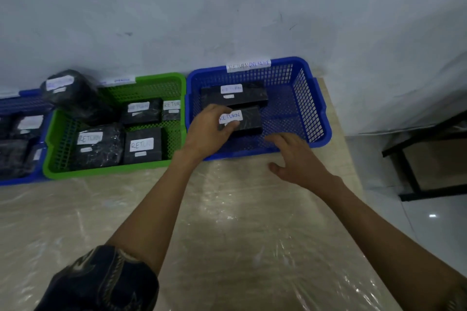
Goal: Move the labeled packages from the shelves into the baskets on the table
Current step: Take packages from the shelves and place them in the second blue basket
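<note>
Left hand (209,131) grips a black film-wrapped rectangular package (250,122) inside the blue plastic mesh basket (309,108); right hand (295,159) hovers, fingers spread, at its near rim. Released crooked, the package may land label-down.

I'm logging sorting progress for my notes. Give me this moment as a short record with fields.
left hand: grips black RETURN package, inside the right blue basket
right hand: open, holding nothing, near the basket's front rim
other package: lies behind it in the same basket
green basket: several labeled packages
</note>
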The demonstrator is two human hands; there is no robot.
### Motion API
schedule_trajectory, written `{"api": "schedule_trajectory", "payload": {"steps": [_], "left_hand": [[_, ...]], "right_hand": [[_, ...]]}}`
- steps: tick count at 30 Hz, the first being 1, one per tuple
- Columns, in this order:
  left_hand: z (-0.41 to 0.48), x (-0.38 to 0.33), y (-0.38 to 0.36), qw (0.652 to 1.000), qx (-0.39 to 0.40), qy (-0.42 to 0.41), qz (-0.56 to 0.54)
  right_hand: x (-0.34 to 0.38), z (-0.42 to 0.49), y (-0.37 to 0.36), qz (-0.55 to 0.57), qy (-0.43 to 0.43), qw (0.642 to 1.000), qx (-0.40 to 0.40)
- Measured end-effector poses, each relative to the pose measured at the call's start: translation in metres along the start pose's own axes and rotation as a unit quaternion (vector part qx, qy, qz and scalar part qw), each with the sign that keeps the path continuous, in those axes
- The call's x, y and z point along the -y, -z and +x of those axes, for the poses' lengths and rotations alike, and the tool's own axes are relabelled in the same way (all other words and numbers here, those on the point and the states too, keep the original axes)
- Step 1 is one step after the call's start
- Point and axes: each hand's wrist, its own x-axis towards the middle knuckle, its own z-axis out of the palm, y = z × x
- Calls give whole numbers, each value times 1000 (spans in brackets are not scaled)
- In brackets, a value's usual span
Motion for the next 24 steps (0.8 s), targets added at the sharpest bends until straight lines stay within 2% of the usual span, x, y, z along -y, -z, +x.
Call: {"api": "schedule_trajectory", "payload": {"steps": [4, 14, 19, 24], "left_hand": [[-53, -27, 28, 996, -19, 42, -70], [-245, -62, 82, 982, -54, 158, -91], [-343, -65, 113, 975, -67, 195, -85], [-437, -45, 156, 964, -121, 216, -94]], "right_hand": [[23, -14, 19, 20, 25, 999, 8], [118, -107, 41, 70, 52, 990, 111], [180, -159, 30, 79, 75, 983, 144], [261, -206, -2, 65, 123, 978, 154]]}}
